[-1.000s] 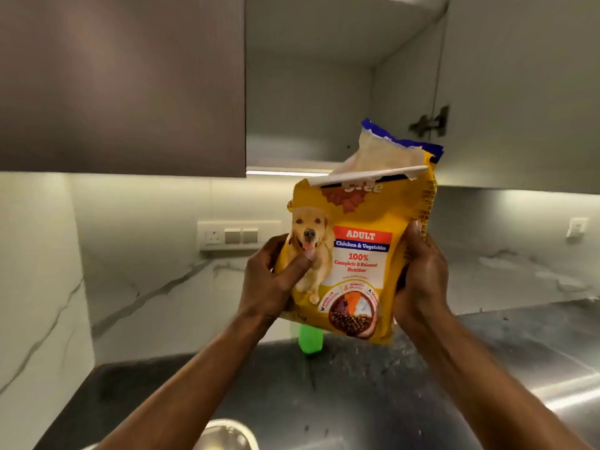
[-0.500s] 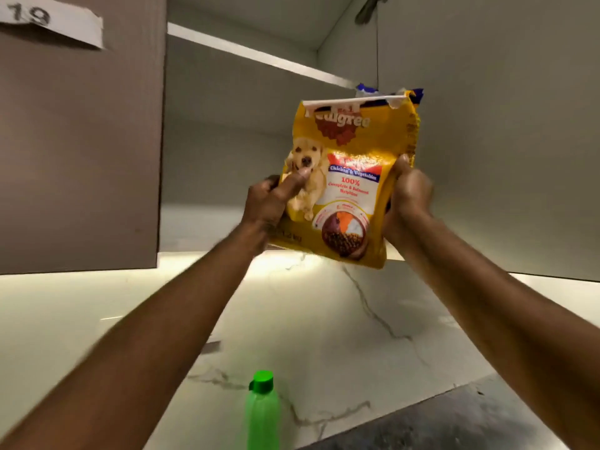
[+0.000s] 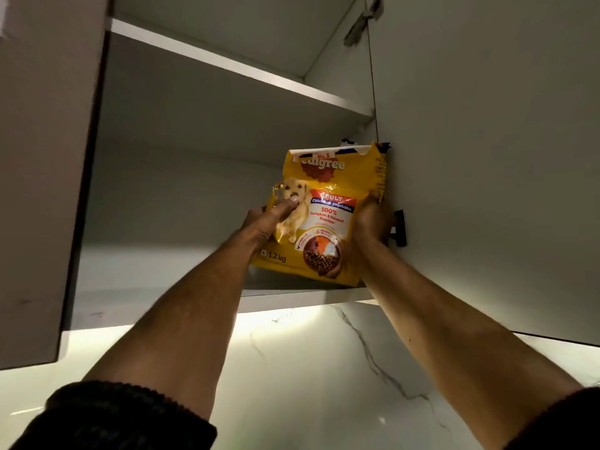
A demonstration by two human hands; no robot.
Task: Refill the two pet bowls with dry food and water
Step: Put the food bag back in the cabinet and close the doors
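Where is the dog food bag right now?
In the head view, the dog food bag is held upright by the left hand and right hand at the open cabinet's lower shelf, right of centre.

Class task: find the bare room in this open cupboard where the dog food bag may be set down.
The lower shelf shows bare from its left wall to the bag. The right end is crowded: bag, left hand, right hand, door hinge.

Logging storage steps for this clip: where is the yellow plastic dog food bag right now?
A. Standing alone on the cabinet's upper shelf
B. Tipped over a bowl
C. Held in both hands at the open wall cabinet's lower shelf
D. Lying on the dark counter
C: the left hand and right hand grip the yellow dog food bag at the lower shelf of the open cabinet.
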